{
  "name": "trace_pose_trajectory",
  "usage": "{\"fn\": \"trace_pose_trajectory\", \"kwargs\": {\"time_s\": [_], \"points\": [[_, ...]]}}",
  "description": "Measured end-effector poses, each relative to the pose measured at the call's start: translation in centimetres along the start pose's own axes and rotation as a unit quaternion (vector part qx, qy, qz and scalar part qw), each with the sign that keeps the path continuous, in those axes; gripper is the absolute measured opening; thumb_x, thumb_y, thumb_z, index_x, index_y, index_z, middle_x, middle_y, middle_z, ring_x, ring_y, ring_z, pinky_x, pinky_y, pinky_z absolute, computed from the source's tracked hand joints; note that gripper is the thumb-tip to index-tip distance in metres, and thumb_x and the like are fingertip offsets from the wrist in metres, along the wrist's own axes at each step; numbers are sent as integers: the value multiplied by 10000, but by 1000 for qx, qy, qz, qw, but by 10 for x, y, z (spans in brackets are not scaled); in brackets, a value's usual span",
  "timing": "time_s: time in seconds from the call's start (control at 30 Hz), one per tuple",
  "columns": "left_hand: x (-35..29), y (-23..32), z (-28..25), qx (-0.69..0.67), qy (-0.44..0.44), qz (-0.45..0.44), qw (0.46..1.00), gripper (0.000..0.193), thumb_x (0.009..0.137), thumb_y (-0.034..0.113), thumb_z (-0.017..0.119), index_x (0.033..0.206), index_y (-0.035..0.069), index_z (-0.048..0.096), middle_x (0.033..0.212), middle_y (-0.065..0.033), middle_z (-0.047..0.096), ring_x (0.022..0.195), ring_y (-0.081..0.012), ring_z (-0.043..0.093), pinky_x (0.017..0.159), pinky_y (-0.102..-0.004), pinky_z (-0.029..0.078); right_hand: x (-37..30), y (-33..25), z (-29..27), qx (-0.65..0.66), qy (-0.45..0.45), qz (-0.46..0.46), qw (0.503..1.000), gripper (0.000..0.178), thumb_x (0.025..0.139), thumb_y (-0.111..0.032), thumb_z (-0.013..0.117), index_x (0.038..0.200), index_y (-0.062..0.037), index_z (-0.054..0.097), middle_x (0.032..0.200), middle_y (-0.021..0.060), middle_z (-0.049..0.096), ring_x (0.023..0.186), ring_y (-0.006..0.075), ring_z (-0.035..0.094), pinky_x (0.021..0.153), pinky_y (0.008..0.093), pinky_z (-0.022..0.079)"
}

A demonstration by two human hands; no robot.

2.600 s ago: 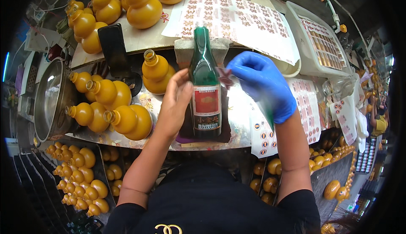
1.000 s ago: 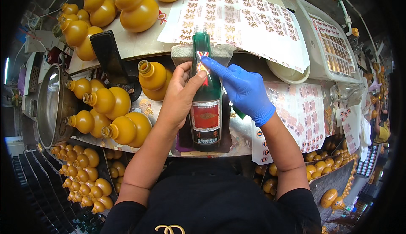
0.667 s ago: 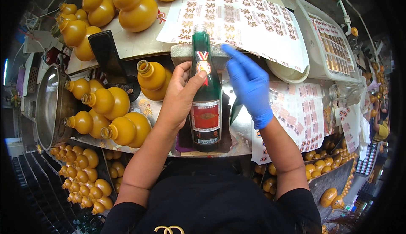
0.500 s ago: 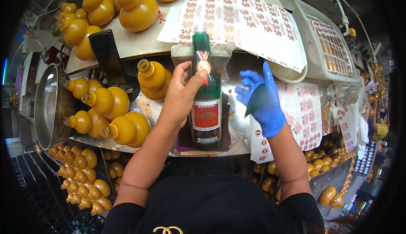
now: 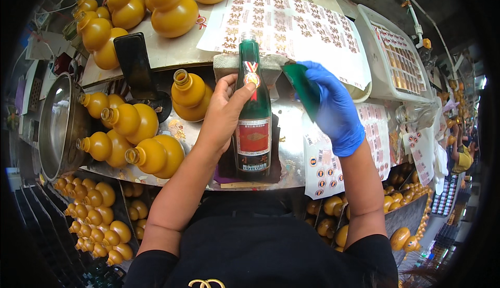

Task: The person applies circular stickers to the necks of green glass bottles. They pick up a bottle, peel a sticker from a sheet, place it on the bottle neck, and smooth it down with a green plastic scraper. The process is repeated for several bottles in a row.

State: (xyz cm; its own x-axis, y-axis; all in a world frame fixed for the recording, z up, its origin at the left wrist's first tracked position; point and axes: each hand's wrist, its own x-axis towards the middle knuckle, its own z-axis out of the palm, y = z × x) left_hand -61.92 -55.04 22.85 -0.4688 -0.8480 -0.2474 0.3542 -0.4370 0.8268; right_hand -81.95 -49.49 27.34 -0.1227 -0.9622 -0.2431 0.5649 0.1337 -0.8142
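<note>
Green bottle (image 5: 253,110), one — lying by the tabletop's (image 5: 290,150) front edge; red label (image 5: 254,136) and ribbon sticker (image 5: 251,69) on, anything left not shown. Left hand (image 5: 223,115): around bottle, thumb on sticker. Right hand (image 5: 339,112), gloved: grips green sheet (image 5: 305,89).

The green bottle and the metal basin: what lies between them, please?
Yellow gourd-shaped bottles and the left hand, holding the green bottle, show there in the head view.

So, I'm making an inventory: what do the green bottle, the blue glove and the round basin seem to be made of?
Bottle: likely glass, smooth and glossy; it is see-through green with bright highlights.
Glove: probably thin rubber or similar, smooth, as it fits closely; exact kind unclear.
Basin: likely metal, its grey surface showing a dull shine.
</note>
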Motion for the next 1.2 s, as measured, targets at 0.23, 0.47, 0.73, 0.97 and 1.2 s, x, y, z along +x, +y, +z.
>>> {"fn": "trace_pose_trajectory", "kwargs": {"time_s": [0.23,0.47,0.73,0.97,1.2], "points": [[0,-3,-3,28,-1,19,999,533,869,185,658,1260,-42,376,1192,-148,501,1046,-148,527,919,-282,441,37,-7,44,-452,-142,-233,849,288,837,-98,624,1112,-36,568,1000,115,652,939,186,637,845,303,503],[-1,-3,1,25,11,26,999,467,876,118,626,1260,-14,396,1124,-101,563,984,-139,577,871,-283,485,59,5,39,-514,-16,-400,759,327,840,-43,634,1156,-61,549,1002,154,636,911,283,640,807,342,517],[-1,-4,-1,27,-5,28,999,542,864,170,654,1271,-46,368,1192,-151,498,1055,-157,522,915,-291,449,49,23,27,-472,-17,-341,813,293,868,-65,639,1151,-58,562,1053,94,633,987,187,628,862,318,499],[-3,-4,-2,40,3,37,999,549,862,183,657,1272,-45,373,1200,-151,493,1064,-159,519,915,-291,448,52,-5,42,-419,-129,-276,855,244,873,-96,635,1103,-33,583,1044,134,655,916,197,654,835,312,519],[8,3,1,-1,33,0,999,379,922,297,595,1127,-7,496,977,-95,604,865,-136,610,772,-282,522,57,-20,26,-314,20,-279,907,258,872,-145,641,1093,-20,597,1047,86,631,934,136,592,835,272,486]]}}
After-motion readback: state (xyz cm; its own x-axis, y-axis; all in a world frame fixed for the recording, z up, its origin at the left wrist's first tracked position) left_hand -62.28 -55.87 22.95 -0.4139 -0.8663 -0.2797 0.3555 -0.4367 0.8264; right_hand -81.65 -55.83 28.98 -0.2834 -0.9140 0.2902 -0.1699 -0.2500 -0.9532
